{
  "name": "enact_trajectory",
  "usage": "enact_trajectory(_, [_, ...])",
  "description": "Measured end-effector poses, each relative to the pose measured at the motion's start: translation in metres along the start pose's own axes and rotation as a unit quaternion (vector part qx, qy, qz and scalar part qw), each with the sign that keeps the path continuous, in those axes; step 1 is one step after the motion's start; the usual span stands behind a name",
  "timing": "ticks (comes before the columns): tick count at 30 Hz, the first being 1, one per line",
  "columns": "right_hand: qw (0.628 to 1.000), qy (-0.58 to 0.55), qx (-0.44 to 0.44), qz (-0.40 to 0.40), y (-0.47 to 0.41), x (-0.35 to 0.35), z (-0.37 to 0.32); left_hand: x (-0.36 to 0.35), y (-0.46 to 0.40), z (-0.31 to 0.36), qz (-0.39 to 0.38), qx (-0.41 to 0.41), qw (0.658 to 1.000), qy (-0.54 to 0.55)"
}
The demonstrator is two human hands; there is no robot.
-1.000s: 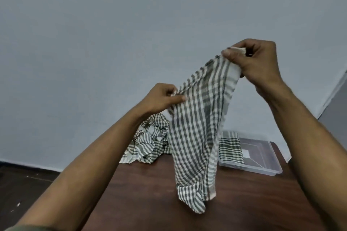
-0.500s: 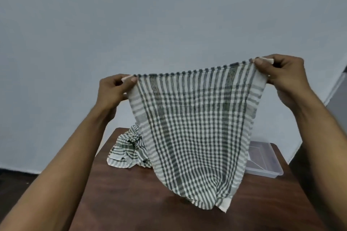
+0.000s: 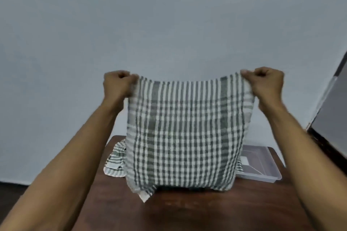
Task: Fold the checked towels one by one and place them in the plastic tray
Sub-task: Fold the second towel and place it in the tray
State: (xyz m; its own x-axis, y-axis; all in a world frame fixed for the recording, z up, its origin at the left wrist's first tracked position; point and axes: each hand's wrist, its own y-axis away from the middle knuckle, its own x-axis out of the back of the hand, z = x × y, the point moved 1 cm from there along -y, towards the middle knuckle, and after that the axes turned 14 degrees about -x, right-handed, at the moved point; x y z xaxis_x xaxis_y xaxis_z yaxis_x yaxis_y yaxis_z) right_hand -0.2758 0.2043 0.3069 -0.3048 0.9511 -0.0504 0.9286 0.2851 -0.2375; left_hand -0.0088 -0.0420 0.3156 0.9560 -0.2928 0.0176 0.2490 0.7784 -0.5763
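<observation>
1. Checked towel (image 3: 185, 133), one, hangs spread above the worktop (image 3: 206, 210), left hand (image 3: 117, 83) and right hand (image 3: 267, 80) each pinching a top corner.
2. One crumpled towel (image 3: 114, 163) lies left of it.
3. One plastic tray (image 3: 262, 165) sits right of it.

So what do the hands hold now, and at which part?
Both hold one checked towel by its top corners: the left hand grips the upper left corner, the right hand the upper right. It hangs spread between them.
</observation>
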Motion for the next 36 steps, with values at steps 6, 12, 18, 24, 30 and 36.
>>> enact_trajectory(6, [0.991, 0.112, 0.032, -0.063, 0.047, -0.067, 0.045, -0.067, 0.056, -0.024, -0.103, 0.042, 0.994, 0.013])
enact_trajectory(12, [0.952, 0.259, 0.138, -0.092, 0.112, -0.088, 0.067, -0.097, 0.124, -0.037, -0.147, 0.035, 0.987, 0.061])
enact_trajectory(18, [0.915, 0.332, 0.227, -0.036, 0.123, -0.082, 0.083, -0.095, 0.137, -0.045, -0.078, 0.063, 0.992, 0.083])
enact_trajectory(24, [0.914, 0.334, 0.229, -0.037, 0.128, -0.089, 0.089, -0.093, 0.144, -0.045, -0.053, 0.108, 0.986, 0.116])
enact_trajectory(30, [0.913, 0.337, 0.227, -0.044, 0.129, -0.091, 0.09, -0.089, 0.145, -0.048, -0.034, 0.114, 0.984, 0.129])
enact_trajectory(36, [0.914, 0.336, 0.219, -0.064, 0.131, -0.09, 0.095, -0.084, 0.15, -0.051, -0.033, 0.114, 0.982, 0.144])
